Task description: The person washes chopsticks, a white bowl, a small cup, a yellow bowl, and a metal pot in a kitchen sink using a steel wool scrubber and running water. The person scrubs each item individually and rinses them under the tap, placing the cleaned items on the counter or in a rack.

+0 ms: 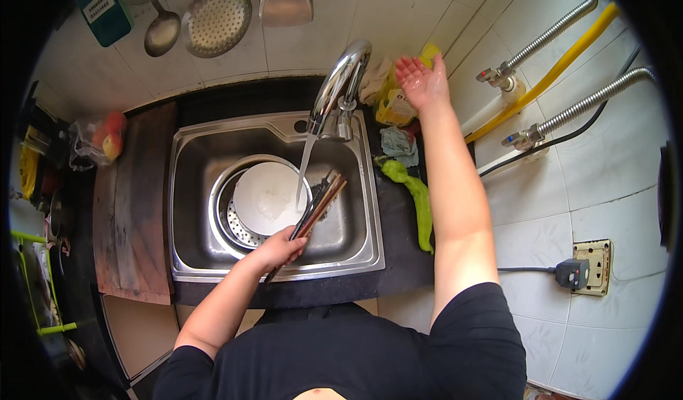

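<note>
My left hand is closed round a bundle of chopsticks, dark and brown, slanting over the right part of the steel sink. Beside them a white plate rests in a round metal bowl with a perforated strainer. Water runs from the chrome faucet onto the plate's right side. Up at the back right, my right hand is stretched out with its wet-looking palm showing and fingers extended. It is next to a yellow bottle, partly hidden behind it; nothing shows in the palm.
A green pepper and a grey-green cloth lie right of the sink. A wooden board stands at its left, near a bag of fruit. A ladle and a skimmer hang behind. Pipe valves jut from the right wall.
</note>
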A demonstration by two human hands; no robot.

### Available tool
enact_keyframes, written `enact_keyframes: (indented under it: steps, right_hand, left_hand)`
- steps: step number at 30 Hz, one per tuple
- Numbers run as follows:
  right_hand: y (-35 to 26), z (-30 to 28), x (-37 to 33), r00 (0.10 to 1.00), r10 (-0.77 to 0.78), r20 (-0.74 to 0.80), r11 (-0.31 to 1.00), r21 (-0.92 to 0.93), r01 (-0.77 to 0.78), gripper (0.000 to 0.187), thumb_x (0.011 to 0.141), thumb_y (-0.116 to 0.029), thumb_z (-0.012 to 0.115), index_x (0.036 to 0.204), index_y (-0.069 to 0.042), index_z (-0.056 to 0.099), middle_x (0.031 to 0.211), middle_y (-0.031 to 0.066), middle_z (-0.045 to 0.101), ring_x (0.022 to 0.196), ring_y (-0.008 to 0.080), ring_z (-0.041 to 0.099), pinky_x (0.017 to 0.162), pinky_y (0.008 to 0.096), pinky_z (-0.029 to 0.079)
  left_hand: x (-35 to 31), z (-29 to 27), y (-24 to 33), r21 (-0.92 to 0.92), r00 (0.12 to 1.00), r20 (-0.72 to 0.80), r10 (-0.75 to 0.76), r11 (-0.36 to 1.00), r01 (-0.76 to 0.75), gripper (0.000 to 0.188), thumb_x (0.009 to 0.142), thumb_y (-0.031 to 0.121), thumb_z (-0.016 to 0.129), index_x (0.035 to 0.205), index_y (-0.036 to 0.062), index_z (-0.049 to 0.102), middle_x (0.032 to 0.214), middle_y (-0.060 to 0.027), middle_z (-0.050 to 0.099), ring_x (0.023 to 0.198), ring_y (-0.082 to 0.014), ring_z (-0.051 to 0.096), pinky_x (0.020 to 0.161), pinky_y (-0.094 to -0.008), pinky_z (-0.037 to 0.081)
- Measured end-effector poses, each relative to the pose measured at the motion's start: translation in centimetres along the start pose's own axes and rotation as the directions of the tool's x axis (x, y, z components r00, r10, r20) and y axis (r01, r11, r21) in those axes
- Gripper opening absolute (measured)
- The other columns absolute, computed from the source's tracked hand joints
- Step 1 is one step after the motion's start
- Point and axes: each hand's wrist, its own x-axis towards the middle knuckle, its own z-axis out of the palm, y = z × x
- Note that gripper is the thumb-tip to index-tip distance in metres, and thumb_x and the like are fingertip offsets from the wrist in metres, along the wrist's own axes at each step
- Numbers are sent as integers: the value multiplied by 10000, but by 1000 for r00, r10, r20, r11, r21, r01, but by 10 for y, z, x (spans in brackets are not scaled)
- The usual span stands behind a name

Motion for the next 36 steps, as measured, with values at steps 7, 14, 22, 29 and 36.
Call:
enact_keyframes:
  steps: [7,14,22,29,36]
  right_hand:
    - [-38,-9,47,985,169,-18,970,-173,-170,356,873,-424,442,743,-95,481,540,-1,421,476,137,396,444,265,337]
    - [-34,-9,47,993,117,-23,962,-245,-119,328,863,-370,437,706,-83,445,489,2,355,371,118,252,372,267,181]
    - [-32,-12,39,988,155,-14,947,-283,-153,386,884,-430,423,698,-93,448,497,-10,347,371,106,234,360,257,167]
    - [77,-45,-57,988,122,89,976,-194,-103,399,891,-464,431,675,-129,451,505,-34,341,417,90,310,389,242,226]
    - [226,-19,-140,919,354,-173,880,-271,-390,303,846,-296,590,983,-45,491,797,58,519,623,150,522,528,277,445]
  left_hand:
    - [-1,11,3,-12,999,18,45,999,-45,225,895,167,485,1095,63,488,675,7,469,527,-73,420,456,-210,347]
    - [7,13,0,-80,997,-3,73,994,-73,217,895,168,485,1078,51,480,645,9,452,496,-65,393,426,-201,327]
    - [6,8,2,-63,997,1,82,995,-82,216,895,175,467,1085,74,486,656,17,451,510,-65,403,448,-201,339]
    - [0,-7,-6,-125,992,-69,104,986,-112,233,891,175,465,1091,55,469,640,10,451,468,-70,397,398,-211,325]
    - [25,-5,-29,362,866,-248,434,871,-333,248,878,178,499,1062,18,452,664,-25,490,511,-114,454,477,-262,385]
